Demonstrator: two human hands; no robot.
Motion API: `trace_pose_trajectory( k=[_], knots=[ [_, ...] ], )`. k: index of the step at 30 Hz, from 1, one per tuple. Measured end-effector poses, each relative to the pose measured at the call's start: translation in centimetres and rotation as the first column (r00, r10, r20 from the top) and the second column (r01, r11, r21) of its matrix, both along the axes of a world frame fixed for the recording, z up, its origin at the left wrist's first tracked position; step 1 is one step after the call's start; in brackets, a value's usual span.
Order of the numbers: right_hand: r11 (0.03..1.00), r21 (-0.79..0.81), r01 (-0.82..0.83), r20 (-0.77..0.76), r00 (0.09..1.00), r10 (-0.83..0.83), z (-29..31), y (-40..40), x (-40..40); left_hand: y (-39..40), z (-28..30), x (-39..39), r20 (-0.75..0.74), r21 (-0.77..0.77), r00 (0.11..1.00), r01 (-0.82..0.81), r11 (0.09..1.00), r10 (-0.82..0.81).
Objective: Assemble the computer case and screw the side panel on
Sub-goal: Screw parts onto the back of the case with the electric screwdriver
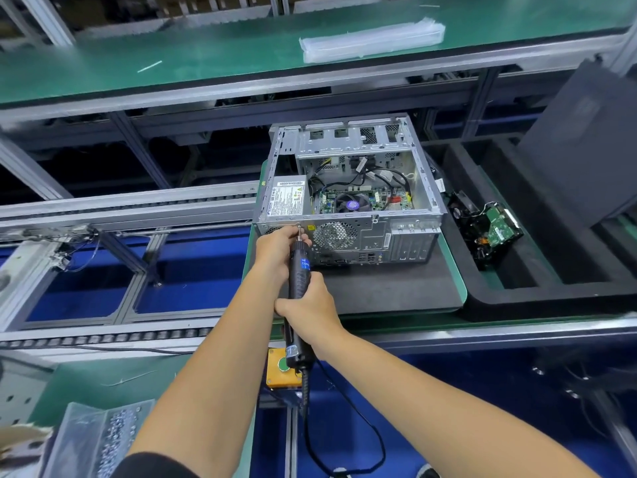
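- Computer case point(348, 188) lies on its side on the dark mat point(379, 288) of the green pallet, open face up, rear panel toward the person. That puts the rear-edge screw points in easy reach.
- Right hand point(310, 305) wraps the grip of the electric screwdriver point(299, 270) and aims it up and away at the case's near-left rear edge.
- Left hand point(279, 246) pinches near the bit tip, probably steadying a screw; the tip is too small to tell.
- Bit meets the rear top flange just left of the fan grille point(334, 234), beside the power supply point(286, 198).
- Side panel not on yet: internals exposed. The dark slab point(586, 143) leaning at right may be it.
- Room: mat bare in front of the case. Right, a black tray point(551, 291) with a loose drive point(499, 225) sits close to the case's edge, so sliding that way is tight. Left, the pallet edge drops to open conveyor rails point(131, 208).
- Driver cord point(344, 426) trails down between the arms and is a snag risk.
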State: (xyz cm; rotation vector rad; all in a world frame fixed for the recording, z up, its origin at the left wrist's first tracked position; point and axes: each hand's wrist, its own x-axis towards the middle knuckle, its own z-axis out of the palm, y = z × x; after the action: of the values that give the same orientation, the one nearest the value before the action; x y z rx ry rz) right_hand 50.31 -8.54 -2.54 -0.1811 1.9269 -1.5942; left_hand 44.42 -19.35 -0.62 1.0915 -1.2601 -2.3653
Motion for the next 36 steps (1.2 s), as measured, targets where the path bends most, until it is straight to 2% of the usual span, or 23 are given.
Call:
trace_pose_trajectory(
  k=[9, 15, 23, 28, 32, 36],
  knots=[
    [0.999, -0.004, 0.045, 0.008, 0.999, -0.045, 0.2, -1.0, 0.4, -0.4, 0.8, 0.5, 0.037, -0.035, 0.997, 0.069, 0.997, -0.068],
    [1.0, 0.007, 0.027, -0.005, 1.0, -0.027, 0.1, -0.6, 0.1, -0.6, 0.1, 0.4, 0.159, -0.16, 0.987, 0.055, 0.986, -0.029],
    [1.0, 0.023, 0.017, -0.021, 1.0, -0.016, 0.2, -0.1, -0.2, 0.1, 0.4, 0.1, 0.068, -0.091, 0.997, 0.05, 0.995, -0.044],
    [0.999, 0.036, -0.005, -0.012, 1.0, 0.005, 0.5, 0.2, -0.5, 0.1, 0.4, -0.1, 0.165, -0.195, 0.986, 0.049, 0.98, -0.016],
    [0.999, 0.039, -0.016, -0.025, 1.0, 0.017, 0.9, 0.6, -0.1, 0.4, 0.9, -0.3, 0.245, -0.329, 0.967, 0.012, 0.944, 0.073],
    [1.0, 0.01, -0.014, -0.147, 0.989, 0.016, 2.2, 1.4, -0.2, 1.1, 3.2, -0.9, 0.135, -0.432, 0.988, -0.011, 0.902, 0.077]
  ],
)
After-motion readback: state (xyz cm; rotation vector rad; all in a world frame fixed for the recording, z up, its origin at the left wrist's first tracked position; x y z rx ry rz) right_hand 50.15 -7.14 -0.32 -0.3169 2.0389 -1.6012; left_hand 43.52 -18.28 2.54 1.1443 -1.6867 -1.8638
